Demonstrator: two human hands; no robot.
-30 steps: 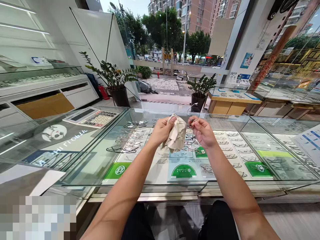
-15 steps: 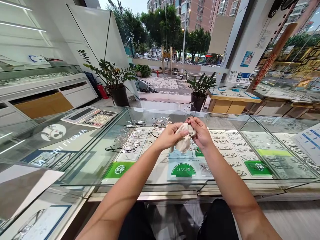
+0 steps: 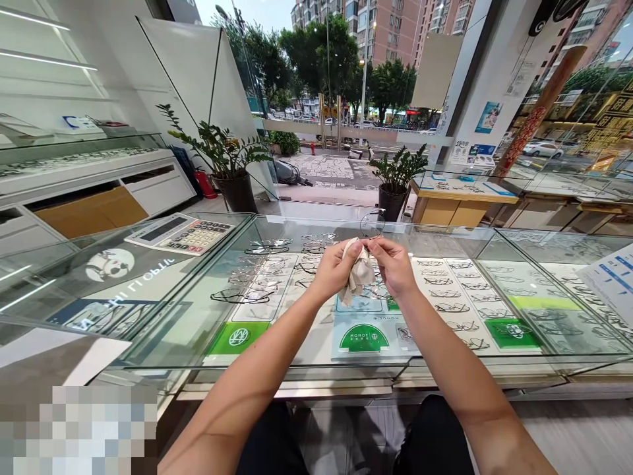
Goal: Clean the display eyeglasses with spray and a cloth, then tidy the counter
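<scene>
A beige cloth is pinched in the left grip, while thin-rimmed glasses are grasped by the right grip, one round rim being raised above both. Cloth and glasses are held close together over the glass bench, inside which spectacle frames are laid in rows.

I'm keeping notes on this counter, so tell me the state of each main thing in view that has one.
Left hand: closed on the beige cloth
Beige cloth: crumpled, hanging down
Right hand: pinching the round eyeglasses
Round eyeglasses: one rim raised above the hands
Calculator: lying face up
Displayed eyeglasses: in rows inside the glass display case
Potted plants: upright, leafy
</scene>
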